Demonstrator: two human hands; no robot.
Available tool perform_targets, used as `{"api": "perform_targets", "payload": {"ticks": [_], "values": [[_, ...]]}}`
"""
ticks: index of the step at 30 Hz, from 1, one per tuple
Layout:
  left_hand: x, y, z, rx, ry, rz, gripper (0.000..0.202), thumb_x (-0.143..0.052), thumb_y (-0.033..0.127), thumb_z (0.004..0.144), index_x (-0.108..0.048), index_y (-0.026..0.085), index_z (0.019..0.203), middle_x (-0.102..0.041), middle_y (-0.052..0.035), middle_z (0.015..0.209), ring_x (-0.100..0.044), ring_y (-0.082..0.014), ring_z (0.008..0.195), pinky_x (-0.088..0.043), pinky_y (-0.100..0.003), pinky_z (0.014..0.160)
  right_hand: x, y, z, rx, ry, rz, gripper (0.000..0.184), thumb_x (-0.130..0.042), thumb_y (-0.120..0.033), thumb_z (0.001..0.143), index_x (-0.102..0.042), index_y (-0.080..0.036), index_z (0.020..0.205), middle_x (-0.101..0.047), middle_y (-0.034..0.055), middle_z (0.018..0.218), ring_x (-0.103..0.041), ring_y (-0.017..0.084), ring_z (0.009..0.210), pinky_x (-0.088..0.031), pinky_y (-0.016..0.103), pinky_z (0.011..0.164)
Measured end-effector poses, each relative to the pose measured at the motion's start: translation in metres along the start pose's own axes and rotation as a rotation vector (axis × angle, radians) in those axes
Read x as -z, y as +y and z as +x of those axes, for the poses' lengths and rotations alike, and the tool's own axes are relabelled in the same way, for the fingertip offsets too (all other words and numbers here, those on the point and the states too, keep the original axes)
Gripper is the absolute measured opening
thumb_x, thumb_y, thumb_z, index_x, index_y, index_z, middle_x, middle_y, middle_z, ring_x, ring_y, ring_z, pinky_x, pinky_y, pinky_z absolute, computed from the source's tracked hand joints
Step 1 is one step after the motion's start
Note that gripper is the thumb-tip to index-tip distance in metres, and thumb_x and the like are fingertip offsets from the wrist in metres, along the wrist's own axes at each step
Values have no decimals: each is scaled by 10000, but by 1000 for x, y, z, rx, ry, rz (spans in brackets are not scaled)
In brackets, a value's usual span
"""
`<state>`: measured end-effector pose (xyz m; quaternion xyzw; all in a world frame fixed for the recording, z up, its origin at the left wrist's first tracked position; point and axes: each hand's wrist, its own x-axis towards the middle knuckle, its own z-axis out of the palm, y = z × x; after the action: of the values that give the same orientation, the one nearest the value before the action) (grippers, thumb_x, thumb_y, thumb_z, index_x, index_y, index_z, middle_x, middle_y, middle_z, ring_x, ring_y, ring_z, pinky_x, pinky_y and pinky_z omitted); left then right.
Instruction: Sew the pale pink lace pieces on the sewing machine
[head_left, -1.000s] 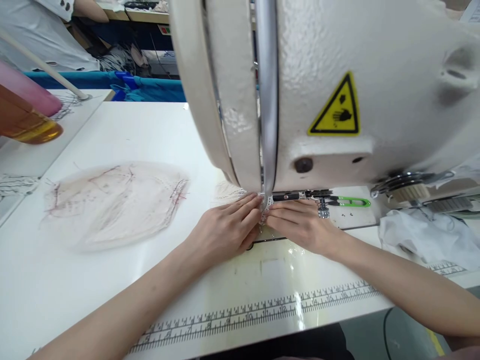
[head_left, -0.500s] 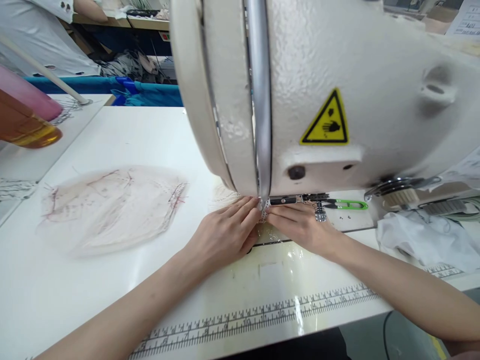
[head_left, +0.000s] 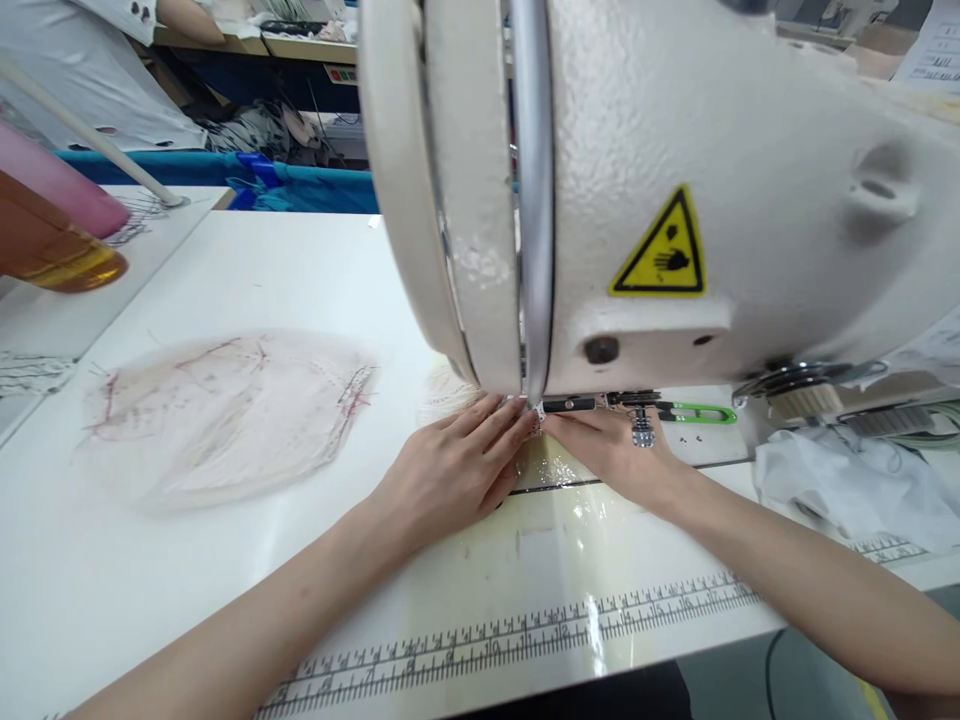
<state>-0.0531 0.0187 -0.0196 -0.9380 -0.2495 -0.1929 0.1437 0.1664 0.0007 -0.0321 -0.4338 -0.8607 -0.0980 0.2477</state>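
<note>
My left hand (head_left: pixel 457 465) lies with its fingers stretched out and close together, on a strip of pale lace fabric (head_left: pixel 442 390) at the sewing machine's needle area. From the other side, my right hand (head_left: pixel 611 450) reaches in, fingers extended toward the same spot. Its fingertips touch the lace edge, and a metal guide (head_left: pixel 637 410) partly covers this hand. The cream sewing machine (head_left: pixel 637 130) stands over both hands. Its needle is hidden from me, and only a little lace shows between my fingertips.
Sheer pale fabric pieces (head_left: pixel 225 420) with reddish threads lie to the left. Green thread snips (head_left: pixel 701 413) and a white cloth (head_left: pixel 847 480) sit to the right. A printed ruler (head_left: pixel 487 645) runs along the front edge. An amber container (head_left: pixel 60 250) stands far left; another person's arm (head_left: pixel 187 18) shows behind.
The view has shifted slightly, so the machine appears a little farther right. Both hands stay at the needle area, the right fingers slightly more tucked behind the guide.
</note>
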Motion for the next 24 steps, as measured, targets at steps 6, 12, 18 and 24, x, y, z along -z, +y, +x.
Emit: {"api": "perform_targets", "payload": {"ticks": [6, 12, 18, 24], "values": [[-2, 0, -1, 14, -8, -14, 344, -461, 205, 900, -642, 102, 1173, -673, -130, 1170, -653, -273, 1068, -580, -411, 886, -9, 3, -7, -153, -98, 81, 294, -521, -175, 900, -647, -343, 1106, -682, -13, 1025, -631, 190, 915, -559, 314, 701], [-3, 0, -2, 19, -42, -16, 368, -453, 201, 895, -629, 72, 1190, -656, -164, 1192, -642, -301, 1080, -581, -434, 871, -18, 8, -7, -160, 14, 139, 309, -489, -206, 919, -646, -347, 1145, -702, -10, 969, -650, 193, 906, -579, 334, 710], [-4, 0, -1, 47, -47, -36, 361, -445, 211, 902, -633, 96, 1188, -663, -149, 1182, -623, -290, 1115, -562, -432, 916, -11, 6, 0, -198, 34, 172, 191, -563, -337, 919, -702, -278, 1034, -723, -9, 899, -663, 144, 757, -538, 259, 668], [1, 2, 3, -12, -16, 37, 322, -443, 148, 908, -640, 87, 1156, -668, -128, 1177, -640, -257, 1063, -569, -389, 899, -12, 5, 0, -181, 27, 101, 214, -511, -339, 949, -704, -265, 1001, -724, 15, 890, -663, 160, 808, -513, 288, 720]]}}
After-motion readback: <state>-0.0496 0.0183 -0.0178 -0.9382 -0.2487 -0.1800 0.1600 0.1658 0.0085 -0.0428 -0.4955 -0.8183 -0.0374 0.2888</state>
